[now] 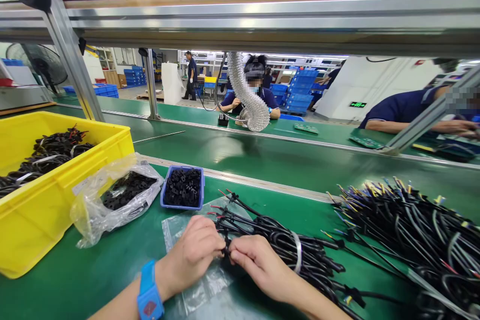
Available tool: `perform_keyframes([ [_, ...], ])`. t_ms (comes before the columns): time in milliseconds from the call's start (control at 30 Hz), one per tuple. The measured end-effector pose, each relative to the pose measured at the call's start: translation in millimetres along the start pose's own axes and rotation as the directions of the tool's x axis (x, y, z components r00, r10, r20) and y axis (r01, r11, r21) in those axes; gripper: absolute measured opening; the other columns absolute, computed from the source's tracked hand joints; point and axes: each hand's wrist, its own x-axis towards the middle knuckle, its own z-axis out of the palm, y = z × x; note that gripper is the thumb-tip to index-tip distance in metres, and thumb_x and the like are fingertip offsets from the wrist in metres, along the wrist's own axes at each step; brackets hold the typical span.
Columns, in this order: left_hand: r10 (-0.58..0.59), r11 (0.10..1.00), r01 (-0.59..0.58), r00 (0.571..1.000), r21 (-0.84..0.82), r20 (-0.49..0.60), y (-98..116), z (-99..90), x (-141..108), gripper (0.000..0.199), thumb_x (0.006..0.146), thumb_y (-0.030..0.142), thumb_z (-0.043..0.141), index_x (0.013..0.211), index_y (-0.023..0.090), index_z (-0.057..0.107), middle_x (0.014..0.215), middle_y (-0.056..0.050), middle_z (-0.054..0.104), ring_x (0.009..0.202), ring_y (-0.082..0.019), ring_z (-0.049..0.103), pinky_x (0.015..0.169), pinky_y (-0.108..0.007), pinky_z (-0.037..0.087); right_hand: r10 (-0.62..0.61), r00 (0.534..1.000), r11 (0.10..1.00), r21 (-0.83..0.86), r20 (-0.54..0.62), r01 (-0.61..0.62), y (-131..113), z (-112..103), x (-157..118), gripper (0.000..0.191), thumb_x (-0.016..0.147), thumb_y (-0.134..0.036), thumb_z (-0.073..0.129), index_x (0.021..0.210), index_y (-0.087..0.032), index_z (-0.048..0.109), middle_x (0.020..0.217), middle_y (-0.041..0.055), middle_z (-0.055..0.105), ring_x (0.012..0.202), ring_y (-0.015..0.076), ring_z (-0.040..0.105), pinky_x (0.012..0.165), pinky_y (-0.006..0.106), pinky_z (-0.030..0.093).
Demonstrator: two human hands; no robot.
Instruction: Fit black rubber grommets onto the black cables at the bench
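Observation:
My left hand (197,250), with a blue wrist strap (149,290), is closed in a pinch at the middle front. Facing it, my right hand (258,264) pinches too, and both sets of fingertips meet on a small black part (226,247), mostly covered by the fingers. Whether a cable runs through that part I cannot tell. Just beyond my right hand lies a tied bundle of black cables (279,232) with red-tipped wires. A clear plastic bag (202,290) lies flat under my hands. Behind my left hand stands a blue tray (183,187) of small black plastic pieces.
At left stand a yellow bin (67,175) of black cables and an open plastic bag (123,195) of black pieces. A large cable pile (408,230) covers the right. An extraction hose (247,95) hangs over the bench; co-workers (257,87) sit opposite.

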Motion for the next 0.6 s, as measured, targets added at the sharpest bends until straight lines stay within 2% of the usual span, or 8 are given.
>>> perform_keyframes([
  [100, 0.033, 0.999, -0.031, 0.998, -0.04, 0.06, -2.3, -3.3, -1.8, 0.015, 0.087, 0.01, 0.046, 0.08, 0.015, 0.058, 0.072, -0.004, 0.062, 0.077, -0.016, 0.053, 0.08, -0.034, 0.042, 0.012, 1.0, 0.999, 0.031, 0.021, -0.013, 0.5, -1.2, 0.8, 0.041, 0.092, -0.037, 0.032, 0.064, -0.017, 0.053, 0.059, -0.0013, 0.051, 0.057, 0.0121, 0.047, 0.058, 0.022, 0.035],
  [233, 0.015, 0.999, -0.013, 0.999, -0.048, 0.037, -0.3, 2.0, -4.7, 0.015, 0.087, 0.01, 0.045, 0.078, 0.014, 0.057, 0.071, -0.005, 0.061, 0.076, -0.016, 0.052, 0.078, -0.033, 0.043, 0.023, 1.0, 0.999, 0.026, 0.01, -0.023, 1.4, -3.7, 1.2, 0.04, 0.092, -0.037, 0.031, 0.064, -0.017, 0.052, 0.059, -0.0013, 0.05, 0.057, 0.012, 0.046, 0.057, 0.022, 0.034],
  [433, -0.068, 0.998, 0.065, 0.991, -0.022, -0.115, 6.9, 14.5, -5.5, 0.018, 0.086, 0.008, 0.044, 0.08, 0.014, 0.059, 0.07, -0.005, 0.061, 0.074, -0.016, 0.051, 0.074, -0.034, 0.044, 0.021, 1.0, 0.996, -0.084, -0.006, -0.022, -0.7, -6.4, 1.7, 0.04, 0.092, -0.036, 0.029, 0.06, -0.019, 0.045, 0.057, -0.0017, 0.047, 0.054, 0.0119, 0.043, 0.055, 0.023, 0.032],
  [600, -0.222, 0.969, 0.192, 0.954, -0.156, -0.204, 9.3, 17.7, -2.6, 0.009, 0.081, 0.01, 0.056, 0.075, 0.015, 0.061, 0.069, -0.004, 0.062, 0.073, -0.017, 0.052, 0.071, -0.033, 0.045, 0.003, 1.0, 0.993, -0.121, -0.015, -0.005, -1.0, -7.7, 1.4, 0.039, 0.092, -0.035, 0.029, 0.061, -0.019, 0.045, 0.057, -0.0015, 0.047, 0.053, 0.0121, 0.043, 0.054, 0.023, 0.031],
])
